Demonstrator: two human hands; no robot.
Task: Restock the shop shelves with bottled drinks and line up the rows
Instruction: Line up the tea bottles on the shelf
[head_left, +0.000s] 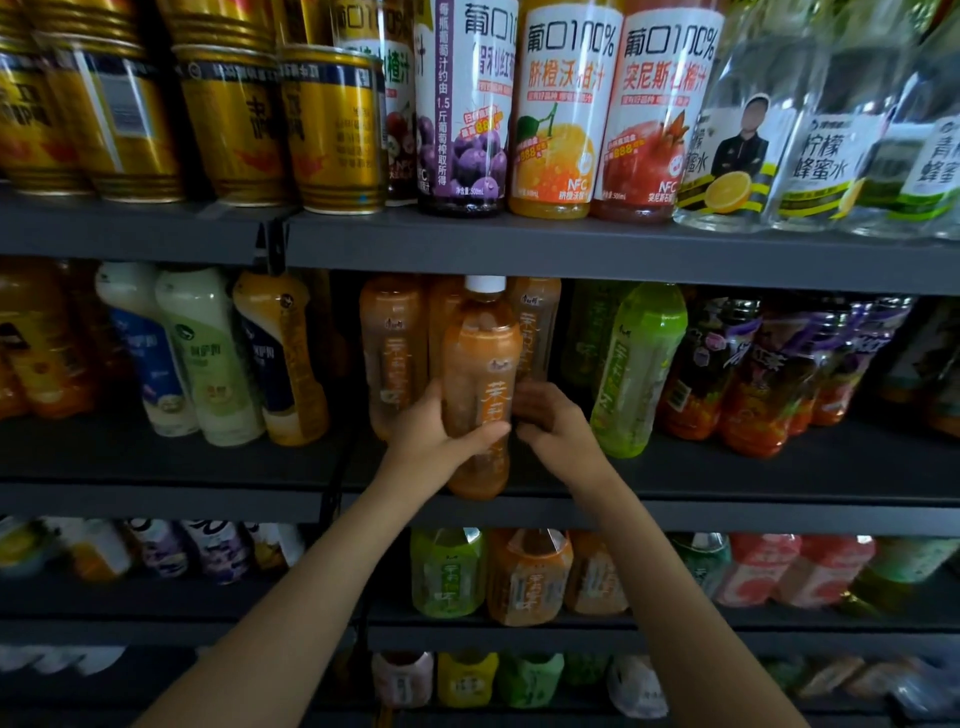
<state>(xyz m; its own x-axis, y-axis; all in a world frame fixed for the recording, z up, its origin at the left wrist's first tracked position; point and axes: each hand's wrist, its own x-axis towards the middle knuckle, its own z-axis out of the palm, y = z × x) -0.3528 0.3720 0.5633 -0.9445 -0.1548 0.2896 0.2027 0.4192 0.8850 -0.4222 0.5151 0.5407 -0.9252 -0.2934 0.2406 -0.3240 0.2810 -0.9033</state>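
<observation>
A person's two bare hands clasp an orange tea bottle (480, 395) at the front lip of the middle shelf (727, 467) of a dark metal rack. The left hand (434, 434) wraps the smooth plastic body from 9 o'clock, thumb across the label, while the right hand (553, 421) curls against it from 3 o'clock, its fingertips hidden behind the bottle. The bottle stands upright, white-capped, its waisted shape blurred; whether its base touches the shelf cannot be told. Behind it, at 12 o'clock, matching orange bottles (392, 353) stand in dim rows. A green tea bottle (641, 369) leans at 3 o'clock, and pale milk-drink bottles (208, 353) stand at 9 o'clock. Above, glossy gold cans (332, 130) and white-labelled juice bottles (561, 114) are cut off by the top edge. Lower shelves show soft, unreadable shapes.
</observation>
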